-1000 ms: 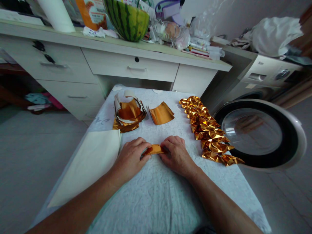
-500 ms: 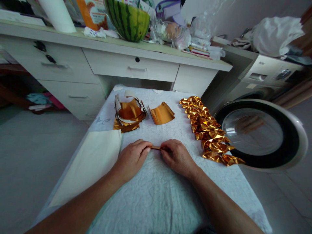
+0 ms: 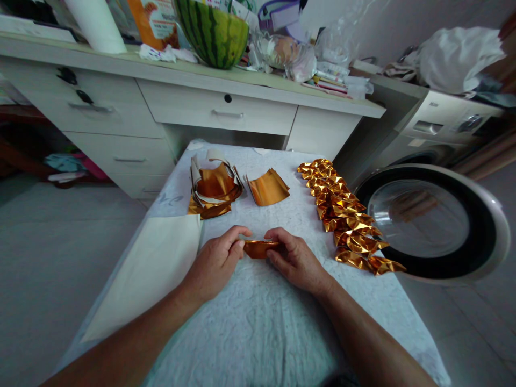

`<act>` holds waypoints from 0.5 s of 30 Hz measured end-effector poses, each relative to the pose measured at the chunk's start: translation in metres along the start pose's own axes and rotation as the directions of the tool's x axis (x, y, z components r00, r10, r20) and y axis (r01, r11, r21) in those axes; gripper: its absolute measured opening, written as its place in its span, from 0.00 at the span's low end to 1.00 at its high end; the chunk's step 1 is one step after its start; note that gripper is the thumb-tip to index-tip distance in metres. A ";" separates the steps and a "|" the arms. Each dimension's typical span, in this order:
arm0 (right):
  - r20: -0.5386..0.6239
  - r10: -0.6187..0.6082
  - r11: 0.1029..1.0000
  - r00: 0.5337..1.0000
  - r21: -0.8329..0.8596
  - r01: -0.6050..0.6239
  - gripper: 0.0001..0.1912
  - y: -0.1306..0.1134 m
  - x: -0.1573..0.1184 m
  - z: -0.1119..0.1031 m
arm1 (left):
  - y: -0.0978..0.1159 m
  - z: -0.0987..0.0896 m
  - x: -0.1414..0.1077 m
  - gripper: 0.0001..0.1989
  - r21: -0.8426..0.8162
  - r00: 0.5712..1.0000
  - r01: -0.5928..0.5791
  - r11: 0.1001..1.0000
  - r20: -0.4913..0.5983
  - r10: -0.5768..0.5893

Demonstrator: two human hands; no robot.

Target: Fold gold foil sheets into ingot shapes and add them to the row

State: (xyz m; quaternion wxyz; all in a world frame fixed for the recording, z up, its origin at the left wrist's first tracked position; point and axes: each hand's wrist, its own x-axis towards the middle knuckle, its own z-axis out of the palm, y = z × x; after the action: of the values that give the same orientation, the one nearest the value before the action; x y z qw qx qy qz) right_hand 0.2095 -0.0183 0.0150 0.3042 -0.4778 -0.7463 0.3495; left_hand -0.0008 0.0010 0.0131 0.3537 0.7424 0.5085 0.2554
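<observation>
A small folded piece of gold foil paper (image 3: 260,249) is held between my two hands over the middle of the cloth-covered table (image 3: 258,322). My left hand (image 3: 220,259) pinches its left end, thumb toward me. At the right end, my right hand (image 3: 296,259) grips it with thumb and fingers. Beyond them lies a small curved stack of gold paper sheets (image 3: 268,188). Left of that stands a larger bundle of gold sheets (image 3: 213,185) with pale wrapping around it. Folded gold paper pieces (image 3: 342,215) lie in overlapping rows along the table's right side.
A cream sheet (image 3: 149,269) lies along the table's left edge. The washing machine's open round door (image 3: 487,226) stands close by the right edge. Behind the table is a white drawer desk (image 3: 217,105), bearing a cut watermelon (image 3: 213,35) and plastic bags.
The folded gold paper has turned from a thin edge-on strip to show a wider face. The fingers of both hands have lifted and loosened slightly around it.
</observation>
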 end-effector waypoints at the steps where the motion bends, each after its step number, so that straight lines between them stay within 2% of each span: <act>1: 0.011 -0.012 1.000 1.000 0.025 0.011 0.12 0.001 0.000 -0.001 | 0.000 0.000 0.000 0.13 -0.018 1.000 0.005 1.000 -0.005 -0.005; 4: 0.049 -0.010 0.997 0.999 0.074 0.007 0.11 0.004 0.000 -0.003 | -0.002 0.000 0.000 0.13 -0.075 1.000 0.005 0.997 0.005 -0.005; 9: 0.106 -0.002 0.987 0.994 0.162 -0.015 0.15 0.010 0.000 -0.007 | -0.005 0.001 0.002 0.14 -0.178 0.999 0.042 0.983 0.007 -0.041; 15: 0.112 0.047 0.951 0.993 0.298 -0.078 0.14 0.019 -0.001 -0.008 | -0.008 0.001 0.003 0.14 -0.371 0.997 0.073 0.926 0.065 -0.053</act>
State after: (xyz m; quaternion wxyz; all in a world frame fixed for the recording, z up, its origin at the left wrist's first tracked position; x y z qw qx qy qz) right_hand 0.2261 -0.0119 0.0036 0.3233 -0.4305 -0.6835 0.4929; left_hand -0.0036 0.0050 0.0057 0.5098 0.6515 0.4646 0.3160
